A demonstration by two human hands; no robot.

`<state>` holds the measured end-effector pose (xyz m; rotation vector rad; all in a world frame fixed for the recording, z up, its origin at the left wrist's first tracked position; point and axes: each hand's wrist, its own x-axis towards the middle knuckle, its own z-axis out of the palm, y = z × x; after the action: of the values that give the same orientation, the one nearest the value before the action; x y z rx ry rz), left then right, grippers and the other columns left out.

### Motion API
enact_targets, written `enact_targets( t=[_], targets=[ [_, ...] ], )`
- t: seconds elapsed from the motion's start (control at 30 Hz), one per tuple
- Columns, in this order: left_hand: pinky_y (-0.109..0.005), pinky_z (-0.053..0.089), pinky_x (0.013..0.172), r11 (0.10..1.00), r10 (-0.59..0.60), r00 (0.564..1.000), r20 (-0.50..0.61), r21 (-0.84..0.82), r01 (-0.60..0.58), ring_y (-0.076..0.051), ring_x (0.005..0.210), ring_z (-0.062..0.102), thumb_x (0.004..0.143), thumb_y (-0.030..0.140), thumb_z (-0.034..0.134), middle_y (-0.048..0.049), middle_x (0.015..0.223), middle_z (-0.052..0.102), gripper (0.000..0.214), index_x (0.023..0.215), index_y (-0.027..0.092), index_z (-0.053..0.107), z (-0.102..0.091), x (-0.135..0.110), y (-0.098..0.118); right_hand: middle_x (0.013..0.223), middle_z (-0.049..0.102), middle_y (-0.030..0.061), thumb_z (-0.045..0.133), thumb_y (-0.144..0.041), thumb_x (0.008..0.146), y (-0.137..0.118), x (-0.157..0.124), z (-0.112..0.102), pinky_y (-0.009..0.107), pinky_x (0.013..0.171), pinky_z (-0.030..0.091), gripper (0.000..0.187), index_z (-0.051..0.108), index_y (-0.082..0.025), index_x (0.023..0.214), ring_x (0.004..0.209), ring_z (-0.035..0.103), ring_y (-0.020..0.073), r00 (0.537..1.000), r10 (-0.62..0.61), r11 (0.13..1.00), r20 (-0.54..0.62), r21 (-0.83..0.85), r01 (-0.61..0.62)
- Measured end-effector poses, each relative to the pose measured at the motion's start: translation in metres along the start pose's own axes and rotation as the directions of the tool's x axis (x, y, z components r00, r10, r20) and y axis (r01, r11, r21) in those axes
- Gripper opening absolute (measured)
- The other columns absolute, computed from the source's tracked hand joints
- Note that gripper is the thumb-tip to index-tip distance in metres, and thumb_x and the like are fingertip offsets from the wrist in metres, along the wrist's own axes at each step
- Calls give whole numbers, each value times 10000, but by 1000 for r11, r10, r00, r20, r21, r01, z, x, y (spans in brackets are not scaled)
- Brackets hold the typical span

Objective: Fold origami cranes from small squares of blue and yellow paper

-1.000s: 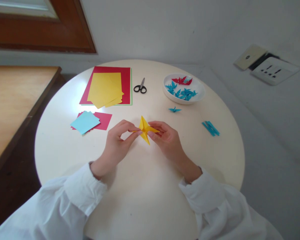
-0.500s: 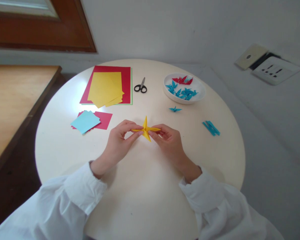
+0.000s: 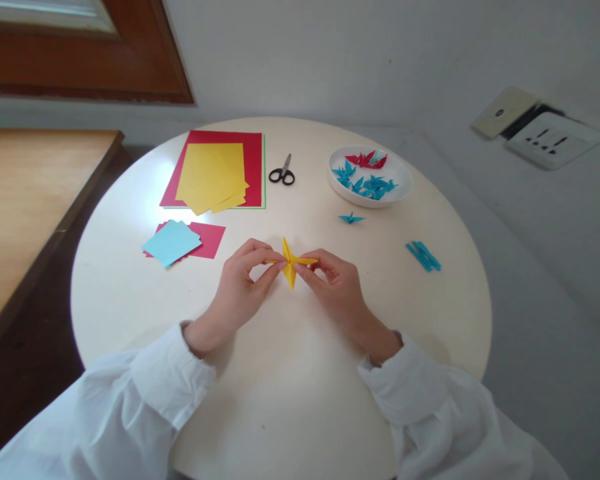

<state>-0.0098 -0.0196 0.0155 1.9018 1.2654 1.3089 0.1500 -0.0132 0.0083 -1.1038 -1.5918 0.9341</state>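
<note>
A yellow folded paper piece (image 3: 289, 268), shaped like a four-pointed star, is held between both hands above the middle of the table. My left hand (image 3: 247, 280) pinches its left point between thumb and fingers. My right hand (image 3: 335, 277) grips the right point the same way, with the thumb near the centre. The other two points stick out, one away from me and one toward me. Beyond my right hand lies a single blue paper crane (image 3: 351, 218).
On the round white table (image 3: 290, 400) are a white dish (image 3: 337, 191) of red and blue cranes, scissors (image 3: 283, 175), large yellow sheets (image 3: 213, 173) over red ones, small light-blue squares (image 3: 173, 243) over pink ones, and blue strips (image 3: 423, 256). A wooden table (image 3: 40, 173) stands left.
The yellow paper piece has turned slightly, its far point swinging left and its near point shifting toward me. Both hands keep their pinch on it.
</note>
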Motion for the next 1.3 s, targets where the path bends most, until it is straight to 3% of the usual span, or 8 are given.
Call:
enact_targets(
  t=[0.5,0.6,0.7,0.87,0.97,1.13,1.3],
  targets=[
    [-261,475,647,999,-34,999,6,-20,34,-134,726,558,793,174,577,-24,785,562,72,761,202,635,1,0,-1,751,674,19,604,-244,773,0,-1,1,276,624,467,55,635,-203,752,688,595,144,999,-48,996,-11,-70,47],
    [-270,466,675,996,-72,997,-28,-47,71,-138,742,551,790,221,610,-27,797,583,52,825,204,644,-1,1,-1,755,670,20,596,-212,783,0,0,-2,277,625,466,45,631,-209,755,698,598,147,993,-116,983,-17,-147,112],
    [-254,440,628,986,-146,988,-50,-84,141,-118,657,514,783,239,627,3,715,557,178,956,202,629,-3,3,1,766,663,29,579,-161,786,0,0,-4,289,655,476,77,632,-213,764,733,605,158,976,-216,950,-6,-231,209],
    [-225,400,524,958,-229,970,84,-159,240,-101,552,483,807,238,584,42,589,500,283,1086,191,584,-5,5,3,809,652,40,560,-112,773,3,-1,-6,313,706,502,142,639,-230,765,796,614,173,942,-329,893,64,-302,333],
    [-226,423,538,953,-220,966,136,-180,242,-105,587,516,810,207,542,22,647,543,219,1019,188,605,-5,5,2,828,648,45,560,-114,775,4,-1,-7,307,699,510,141,636,-232,768,804,616,169,933,-351,875,85,-324,359],
    [-241,469,613,962,-204,970,133,-157,224,-126,677,576,750,98,489,-11,734,619,175,852,166,615,-6,6,3,846,652,48,550,-77,769,5,0,-8,296,721,516,159,616,-220,788,811,624,159,920,-386,861,75,-328,388],
    [-249,484,648,969,-202,970,134,-115,218,-125,674,582,745,129,533,-37,777,663,124,825,144,626,-6,7,4,833,642,41,529,-60,754,4,2,-8,315,745,510,170,581,-212,809,816,619,163,920,-390,866,37,-324,380]
  ],
)
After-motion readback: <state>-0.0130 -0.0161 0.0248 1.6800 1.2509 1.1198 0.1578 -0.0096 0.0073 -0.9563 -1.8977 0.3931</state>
